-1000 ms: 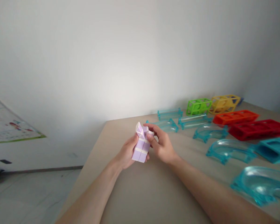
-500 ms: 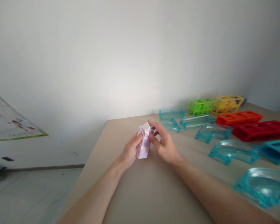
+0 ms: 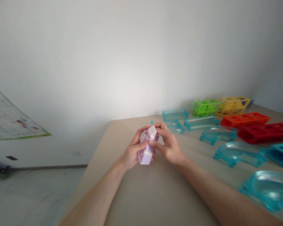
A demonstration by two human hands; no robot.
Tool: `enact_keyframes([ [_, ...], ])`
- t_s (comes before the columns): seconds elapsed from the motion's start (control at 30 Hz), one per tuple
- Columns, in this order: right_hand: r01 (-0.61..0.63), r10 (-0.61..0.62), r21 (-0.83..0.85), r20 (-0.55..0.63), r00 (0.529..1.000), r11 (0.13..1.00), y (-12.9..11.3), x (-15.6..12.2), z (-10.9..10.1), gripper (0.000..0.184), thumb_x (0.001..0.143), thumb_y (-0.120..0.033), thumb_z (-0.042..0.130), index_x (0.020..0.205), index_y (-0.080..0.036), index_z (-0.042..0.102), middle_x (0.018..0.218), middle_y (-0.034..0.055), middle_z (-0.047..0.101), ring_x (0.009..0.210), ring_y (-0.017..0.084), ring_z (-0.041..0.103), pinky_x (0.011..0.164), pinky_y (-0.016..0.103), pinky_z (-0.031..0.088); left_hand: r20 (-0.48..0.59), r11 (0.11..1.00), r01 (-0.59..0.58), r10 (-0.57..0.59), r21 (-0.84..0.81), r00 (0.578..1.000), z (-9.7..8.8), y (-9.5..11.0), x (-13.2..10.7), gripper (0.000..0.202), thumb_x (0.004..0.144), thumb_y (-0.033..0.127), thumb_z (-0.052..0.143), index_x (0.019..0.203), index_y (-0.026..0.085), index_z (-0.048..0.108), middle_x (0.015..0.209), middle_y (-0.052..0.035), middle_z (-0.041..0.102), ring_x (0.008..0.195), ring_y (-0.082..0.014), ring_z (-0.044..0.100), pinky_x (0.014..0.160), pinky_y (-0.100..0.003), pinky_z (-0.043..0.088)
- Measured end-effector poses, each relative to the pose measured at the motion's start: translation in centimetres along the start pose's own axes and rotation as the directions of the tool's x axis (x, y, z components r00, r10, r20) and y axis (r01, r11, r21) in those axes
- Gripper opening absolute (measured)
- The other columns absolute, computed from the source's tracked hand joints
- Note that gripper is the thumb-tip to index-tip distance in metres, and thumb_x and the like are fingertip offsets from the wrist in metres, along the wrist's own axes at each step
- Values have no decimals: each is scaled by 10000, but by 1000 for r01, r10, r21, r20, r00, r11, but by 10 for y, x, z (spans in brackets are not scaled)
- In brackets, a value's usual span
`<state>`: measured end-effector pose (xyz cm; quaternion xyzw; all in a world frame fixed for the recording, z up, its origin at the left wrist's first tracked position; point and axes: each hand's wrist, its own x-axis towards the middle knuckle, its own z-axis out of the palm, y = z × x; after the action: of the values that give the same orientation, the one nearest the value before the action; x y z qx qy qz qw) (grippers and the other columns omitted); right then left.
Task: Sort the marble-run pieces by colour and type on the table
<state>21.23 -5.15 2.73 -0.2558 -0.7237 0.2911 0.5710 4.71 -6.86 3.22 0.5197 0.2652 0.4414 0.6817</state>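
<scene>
A lilac and white twist puzzle [image 3: 147, 147] made of small wedge blocks stands upright just above the beige table [image 3: 155, 194]. My left hand [image 3: 132, 152] wraps its lower part from the left, thumb pressed on the front. My right hand [image 3: 168, 144] pinches its upper end from the right, with the fingers curled over the white top block. Both hands are closed on the puzzle.
Along the table's right side lie several clear turquoise curved and straight track pieces [image 3: 237, 153]. Behind them are a green frame block [image 3: 205, 107], a yellow one [image 3: 234, 105], an orange tray [image 3: 245, 119] and a red tray [image 3: 265, 131]. A poster [image 3: 9, 121] leans at left.
The puzzle's upper segment has been twisted round, so the pointed lilac tip of a second ago now shows as a white block. My left fingers have closed further round it.
</scene>
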Motion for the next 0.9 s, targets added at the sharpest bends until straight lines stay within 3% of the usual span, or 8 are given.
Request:
enact_keyframes([
  [0.23, -92, 93, 72, -5, 996, 993, -2, 1, 3, 268, 787, -478, 700, 819, -212, 704, 1023, 74, 533, 1054, 250, 508, 926, 374, 425, 76, 994, 42, -34, -106, 997, -2, -6, 2, 492, 861, 297, 567, 1321, 316, 396, 980, -52, 635, 630, -220, 700, 473, -320, 571],
  [0.57, -96, 100, 108, -34, 994, 990, 0, -2, 4, 337, 832, -537, 619, 928, -225, 703, 1047, 77, 557, 998, 241, 540, 867, 364, 455, -10, 999, 18, -19, -41, 1000, 3, -4, 2, 505, 844, 333, 605, 1311, 321, 413, 945, -26, 619, 578, -183, 667, 452, -287, 542],
  [0.73, -142, 170, 145, -201, 965, 979, 7, 2, 1, 378, 851, -568, 564, 886, -210, 680, 971, 63, 595, 947, 229, 561, 793, 330, 448, -176, 978, -102, 135, 183, 975, 4, -10, 4, 492, 849, 321, 624, 1302, 314, 433, 875, 5, 608, 625, -151, 608, 560, -262, 497],
  [0.8, -203, 229, 132, -217, 949, 970, 7, 3, 1, 400, 857, -572, 541, 833, -191, 660, 813, 37, 588, 784, 191, 555, 688, 296, 434, -241, 926, -173, 262, 334, 935, 3, -11, 5, 488, 827, 277, 653, 1285, 285, 485, 906, -6, 617, 712, -163, 597, 668, -276, 485],
  [0.9, -339, 354, 108, -162, 921, 934, 6, 4, 2, 452, 868, -580, 509, 681, -177, 589, 566, -24, 480, 543, 127, 443, 533, 259, 346, -265, 792, -275, 474, 545, 839, 2, -12, 6, 507, 760, 204, 708, 1247, 244, 574, 1093, -58, 619, 1002, -233, 566, 918, -327, 419],
])
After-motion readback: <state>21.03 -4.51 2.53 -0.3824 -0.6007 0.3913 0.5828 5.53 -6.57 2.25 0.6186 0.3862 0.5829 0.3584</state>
